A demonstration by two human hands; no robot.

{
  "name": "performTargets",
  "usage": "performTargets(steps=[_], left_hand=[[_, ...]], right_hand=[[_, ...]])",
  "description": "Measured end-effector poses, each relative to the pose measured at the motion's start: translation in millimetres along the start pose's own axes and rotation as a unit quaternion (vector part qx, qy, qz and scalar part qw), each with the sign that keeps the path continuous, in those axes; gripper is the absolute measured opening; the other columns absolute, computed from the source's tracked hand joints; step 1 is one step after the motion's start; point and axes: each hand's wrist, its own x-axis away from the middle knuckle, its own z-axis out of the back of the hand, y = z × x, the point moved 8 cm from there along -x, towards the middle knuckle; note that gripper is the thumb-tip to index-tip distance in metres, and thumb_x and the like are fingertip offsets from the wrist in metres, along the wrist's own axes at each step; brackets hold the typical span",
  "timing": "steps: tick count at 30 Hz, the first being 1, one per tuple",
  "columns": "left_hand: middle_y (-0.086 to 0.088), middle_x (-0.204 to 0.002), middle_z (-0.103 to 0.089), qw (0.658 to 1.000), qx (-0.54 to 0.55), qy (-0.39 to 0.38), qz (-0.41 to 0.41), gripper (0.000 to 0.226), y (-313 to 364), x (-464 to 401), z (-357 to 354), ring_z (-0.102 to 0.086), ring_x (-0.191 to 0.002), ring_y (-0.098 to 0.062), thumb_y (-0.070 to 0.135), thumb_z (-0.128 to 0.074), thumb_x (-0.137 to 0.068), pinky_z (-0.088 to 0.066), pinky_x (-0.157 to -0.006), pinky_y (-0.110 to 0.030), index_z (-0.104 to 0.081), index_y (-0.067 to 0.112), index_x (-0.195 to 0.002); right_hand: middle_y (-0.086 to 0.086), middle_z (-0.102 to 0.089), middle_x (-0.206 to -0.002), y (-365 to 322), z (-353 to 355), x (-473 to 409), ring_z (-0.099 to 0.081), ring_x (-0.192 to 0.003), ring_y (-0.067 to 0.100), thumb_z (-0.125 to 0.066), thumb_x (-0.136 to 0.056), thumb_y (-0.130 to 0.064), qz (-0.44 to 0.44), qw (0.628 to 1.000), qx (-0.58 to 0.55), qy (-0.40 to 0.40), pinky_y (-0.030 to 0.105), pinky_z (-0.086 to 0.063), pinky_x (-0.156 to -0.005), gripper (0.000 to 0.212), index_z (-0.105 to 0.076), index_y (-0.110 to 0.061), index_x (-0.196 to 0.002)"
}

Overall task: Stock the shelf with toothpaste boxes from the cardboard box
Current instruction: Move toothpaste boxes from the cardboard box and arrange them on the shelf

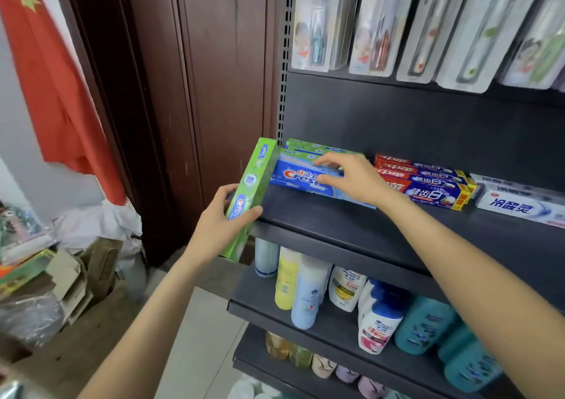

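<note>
Our L hand point(218, 222) grips green box point(252, 196), lower end hidden; R hand point(348, 178) fingers spread on blue box point(301, 178) on shelf point(351, 227).

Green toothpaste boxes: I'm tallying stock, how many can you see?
3: one held in the left hand at the shelf's left end, two stacked behind the blue box. More may be hidden.

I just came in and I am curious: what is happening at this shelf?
A person is stocking toothpaste. The left hand holds a green toothpaste box at the shelf's left end, tilted and not yet placed. The right hand rests on the blue toothpaste box already lying there.
</note>
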Motion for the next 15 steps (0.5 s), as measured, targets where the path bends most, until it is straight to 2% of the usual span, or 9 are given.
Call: performTargets(steps=[4, 6, 8, 10, 12, 14, 15], left_hand=[[0.009, -0.105, -0.064, 0.999, 0.046, 0.006, 0.014, 0.051, -2, -3, -6, -0.063, -0.096, -0.008, 0.052, -0.067, -0.070, -0.051, -0.085, -0.031, -0.051, 0.036, -0.115], [0.004, -0.110, -0.063, 0.996, 0.085, 0.011, 0.022, 0.039, 1, -4, -10, -0.062, -0.094, -0.008, 0.043, -0.064, -0.083, -0.049, -0.081, -0.028, -0.052, 0.032, -0.118], [0.000, -0.111, -0.062, 0.988, 0.145, 0.023, 0.039, 0.028, 6, -4, -16, -0.059, -0.090, -0.010, 0.030, -0.053, -0.093, -0.046, -0.076, -0.027, -0.051, 0.028, -0.121], [0.002, -0.103, -0.060, 0.983, 0.177, 0.053, 0.022, 0.030, 15, -4, -26, -0.059, -0.086, -0.004, 0.021, -0.052, -0.093, -0.045, -0.075, -0.021, -0.049, 0.024, -0.123], [0.007, -0.103, -0.058, 0.978, 0.190, 0.087, -0.022, 0.038, 29, -3, -38, -0.059, -0.085, 0.003, 0.020, -0.061, -0.089, -0.047, -0.077, -0.015, -0.046, 0.025, -0.124], [0.016, -0.108, -0.055, 0.976, 0.171, 0.121, -0.053, 0.052, 41, -3, -53, -0.058, -0.096, -0.003, 0.026, -0.071, -0.081, -0.048, -0.081, -0.019, -0.043, 0.027, -0.125], [0.020, -0.110, -0.053, 0.978, 0.144, 0.134, -0.063, 0.058, 47, -4, -61, -0.056, -0.101, -0.005, 0.028, -0.073, -0.078, -0.045, -0.081, -0.019, -0.043, 0.025, -0.127]], right_hand=[[-0.001, -0.066, -0.115, -5, -20, -8, -0.056, -0.105, 0.019, -0.073, -0.081, -0.029, 0.012, 0.999, 0.046, -0.026, 0.032, -0.042, -0.088, 0.033, -0.067, -0.021, -0.112], [0.000, -0.066, -0.110, -18, -34, -13, -0.053, -0.105, 0.021, -0.071, -0.082, -0.028, 0.025, 0.999, 0.048, -0.010, 0.035, -0.041, -0.090, 0.028, -0.068, -0.021, -0.109], [0.000, -0.067, -0.106, -30, -22, -16, -0.051, -0.104, 0.019, -0.064, -0.088, -0.021, 0.020, 0.996, -0.027, 0.080, 0.033, -0.040, -0.092, 0.016, -0.071, -0.019, -0.102], [-0.003, -0.067, -0.101, -42, 2, -5, -0.058, -0.097, 0.013, -0.057, -0.093, -0.016, -0.015, 0.968, -0.206, 0.140, 0.031, -0.046, -0.090, 0.015, -0.068, -0.021, -0.101], [-0.005, -0.067, -0.099, -57, 3, 9, -0.065, -0.089, 0.011, -0.054, -0.094, -0.021, -0.047, 0.934, -0.345, 0.076, 0.032, -0.052, -0.084, 0.015, -0.061, -0.024, -0.108], [-0.009, -0.065, -0.103, -66, -9, 27, -0.066, -0.088, 0.008, -0.057, -0.092, -0.028, -0.071, 0.927, -0.369, -0.012, 0.030, -0.053, -0.083, 0.031, -0.051, -0.030, -0.123], [-0.010, -0.063, -0.107, -65, -13, 35, -0.066, -0.090, 0.006, -0.060, -0.090, -0.030, -0.078, 0.925, -0.371, -0.028, 0.028, -0.053, -0.084, 0.042, -0.045, -0.034, -0.129]])
